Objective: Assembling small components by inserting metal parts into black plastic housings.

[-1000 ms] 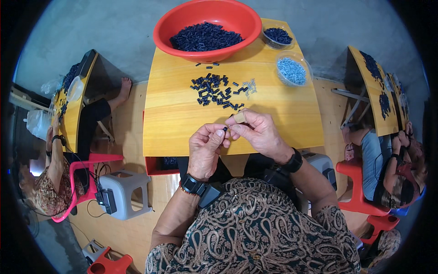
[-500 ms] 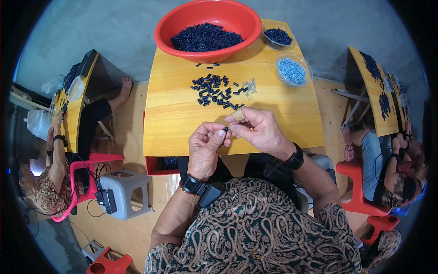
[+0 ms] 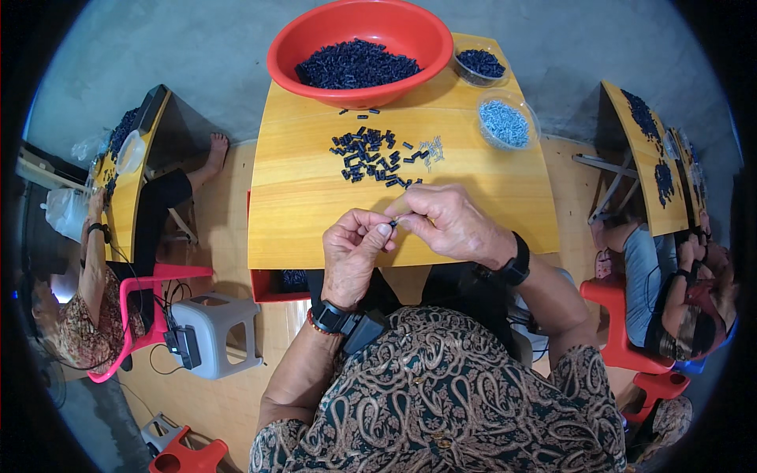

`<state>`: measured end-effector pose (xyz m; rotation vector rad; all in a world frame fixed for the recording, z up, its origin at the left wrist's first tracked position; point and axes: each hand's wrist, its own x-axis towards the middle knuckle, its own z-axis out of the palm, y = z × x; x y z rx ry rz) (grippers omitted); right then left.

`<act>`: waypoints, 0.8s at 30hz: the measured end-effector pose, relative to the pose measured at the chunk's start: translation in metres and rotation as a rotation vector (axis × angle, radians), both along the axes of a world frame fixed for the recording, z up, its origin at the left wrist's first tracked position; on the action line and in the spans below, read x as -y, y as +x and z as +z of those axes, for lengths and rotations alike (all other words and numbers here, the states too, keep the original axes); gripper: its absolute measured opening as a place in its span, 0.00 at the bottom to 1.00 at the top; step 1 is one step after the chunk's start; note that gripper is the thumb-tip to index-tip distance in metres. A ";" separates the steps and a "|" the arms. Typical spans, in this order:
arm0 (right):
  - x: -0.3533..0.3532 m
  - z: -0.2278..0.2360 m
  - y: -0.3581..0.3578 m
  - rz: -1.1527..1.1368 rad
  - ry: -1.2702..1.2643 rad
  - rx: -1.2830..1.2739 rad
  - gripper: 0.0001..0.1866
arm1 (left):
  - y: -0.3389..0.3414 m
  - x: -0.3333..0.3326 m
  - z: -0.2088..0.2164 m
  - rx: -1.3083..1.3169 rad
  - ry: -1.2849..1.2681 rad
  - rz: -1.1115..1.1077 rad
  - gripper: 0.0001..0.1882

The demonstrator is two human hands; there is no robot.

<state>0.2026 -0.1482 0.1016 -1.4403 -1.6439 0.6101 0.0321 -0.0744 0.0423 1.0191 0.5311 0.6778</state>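
Observation:
My left hand (image 3: 352, 254) is closed, pinching a small black cylindrical piece (image 3: 393, 224) between thumb and forefinger over the near edge of the table. My right hand (image 3: 456, 224) meets it from the right. Its thumb and bent forefinger are pressed together at the piece's end, and whatever they grip is hidden. A tan cover wraps that forefinger. Just beyond my hands lies a loose pile of black cylindrical pieces (image 3: 367, 154), with several thin silvery pins (image 3: 431, 150) to its right.
A red basin (image 3: 281, 67) of black pieces stands at the table's far edge. Right of it are a clear tub of black pieces (image 3: 481, 63) and a clear tub of light-blue pins (image 3: 505, 124). A red container (image 3: 268, 288) sits below the table. People work at side tables.
My right hand has rolled over and its forefinger has curled down towards the black piece. My left hand has hardly moved.

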 end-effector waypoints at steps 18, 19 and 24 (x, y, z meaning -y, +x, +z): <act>0.001 -0.023 0.001 -0.042 -0.328 -0.652 0.09 | 0.000 0.003 -0.011 0.118 -0.134 0.010 0.03; 0.002 -0.028 0.000 -0.035 -0.258 -0.621 0.09 | 0.001 0.003 -0.013 0.135 -0.146 0.011 0.04; 0.002 -0.036 -0.010 -0.045 -0.165 -0.588 0.06 | 0.000 0.002 -0.012 0.174 -0.215 0.033 0.03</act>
